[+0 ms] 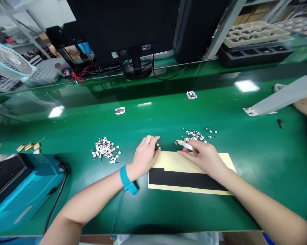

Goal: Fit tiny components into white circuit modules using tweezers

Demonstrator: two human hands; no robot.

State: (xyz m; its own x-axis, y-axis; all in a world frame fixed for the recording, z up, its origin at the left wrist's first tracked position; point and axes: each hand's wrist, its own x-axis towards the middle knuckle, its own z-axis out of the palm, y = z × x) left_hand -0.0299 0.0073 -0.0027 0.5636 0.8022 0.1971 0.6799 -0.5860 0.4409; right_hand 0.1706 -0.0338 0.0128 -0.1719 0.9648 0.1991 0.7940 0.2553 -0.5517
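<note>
My left hand (145, 156) rests at the upper left corner of a pale yellow backing sheet (175, 161). Its thumb and forefinger are apart, with a small white piece (157, 145) between their tips. A black strip (184, 179) covers the sheet's lower part. Over the sheet, my right hand (205, 154) is closed round a white stick with a yellow end (187, 145), whose kind I cannot make out. Just beyond it lies a loose pile of small white-and-black parts (195, 135). A second pile of small white parts (105, 149) is left of my left hand.
A teal machine (38, 190) with a black cable stands at the left, near several yellow-ended pieces (29, 146). Two white-framed parts (120, 110) lie farther back. A grey metal post (278, 97) and another person's hand (306, 105) are at the right. My wrist strap's cord (118, 207) hangs down.
</note>
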